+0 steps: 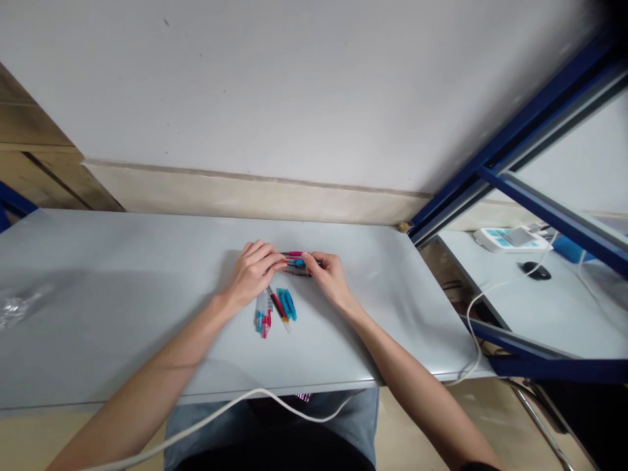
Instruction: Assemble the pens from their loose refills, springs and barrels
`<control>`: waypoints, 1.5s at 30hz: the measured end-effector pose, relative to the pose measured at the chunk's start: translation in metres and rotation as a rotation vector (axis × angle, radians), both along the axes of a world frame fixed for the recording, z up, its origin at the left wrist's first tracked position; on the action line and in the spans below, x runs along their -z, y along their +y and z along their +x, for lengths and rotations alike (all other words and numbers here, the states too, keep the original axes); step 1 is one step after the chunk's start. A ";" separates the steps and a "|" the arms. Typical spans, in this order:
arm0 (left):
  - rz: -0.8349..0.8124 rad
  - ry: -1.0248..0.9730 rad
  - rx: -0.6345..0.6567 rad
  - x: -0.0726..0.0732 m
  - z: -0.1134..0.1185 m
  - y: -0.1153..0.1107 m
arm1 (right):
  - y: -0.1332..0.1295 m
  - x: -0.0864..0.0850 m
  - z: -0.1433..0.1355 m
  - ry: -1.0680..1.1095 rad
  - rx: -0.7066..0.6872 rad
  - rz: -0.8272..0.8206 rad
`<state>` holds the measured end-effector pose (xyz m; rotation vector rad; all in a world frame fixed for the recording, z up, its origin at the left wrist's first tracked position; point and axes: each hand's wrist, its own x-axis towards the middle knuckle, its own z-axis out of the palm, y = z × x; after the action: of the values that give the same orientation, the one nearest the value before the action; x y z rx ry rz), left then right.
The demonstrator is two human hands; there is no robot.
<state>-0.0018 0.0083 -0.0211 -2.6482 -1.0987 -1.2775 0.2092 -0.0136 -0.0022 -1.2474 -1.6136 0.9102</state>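
Observation:
My left hand (255, 267) and my right hand (324, 269) meet over the grey table, fingers closed around opposite ends of a thin pen with a pink part (293, 253). Beneath and between the fingers lie more thin dark and blue pen pieces (297, 271), partly covered. Nearer to me on the table are blue pen parts (287, 304), a red and black refill or pen (278, 305) with an orange end, and clear barrels with blue and pink ends (265, 322).
A crumpled clear plastic bag (17, 307) sits at the table's far left. A white cable (265, 392) crosses the front edge. Right of the blue frame (549, 199) are a white device (513, 239) and a black mouse (536, 270).

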 end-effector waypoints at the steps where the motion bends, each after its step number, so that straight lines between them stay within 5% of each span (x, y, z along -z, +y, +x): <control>1: -0.004 0.001 0.007 -0.001 0.000 0.000 | 0.000 0.001 0.000 -0.016 -0.002 0.015; 9: -0.093 0.036 0.078 0.002 -0.001 0.001 | -0.001 0.005 0.003 -0.385 -0.045 0.219; 15: -0.106 0.072 0.047 0.001 -0.001 -0.001 | 0.001 0.002 0.005 -0.465 -0.149 0.318; 26: -0.076 0.192 -0.011 0.001 0.000 -0.002 | -0.004 0.006 -0.002 -0.466 -0.123 0.382; 35: -0.166 0.110 -0.118 0.002 -0.004 0.000 | 0.001 0.001 0.009 -0.312 0.151 0.492; 45: -0.234 0.099 -0.115 0.002 -0.003 0.001 | 0.007 0.002 0.018 -0.221 0.136 0.323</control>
<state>-0.0048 0.0097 -0.0228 -2.7238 -1.4424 -1.0454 0.2276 -0.0063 -0.0044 -1.2411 -1.7409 0.4169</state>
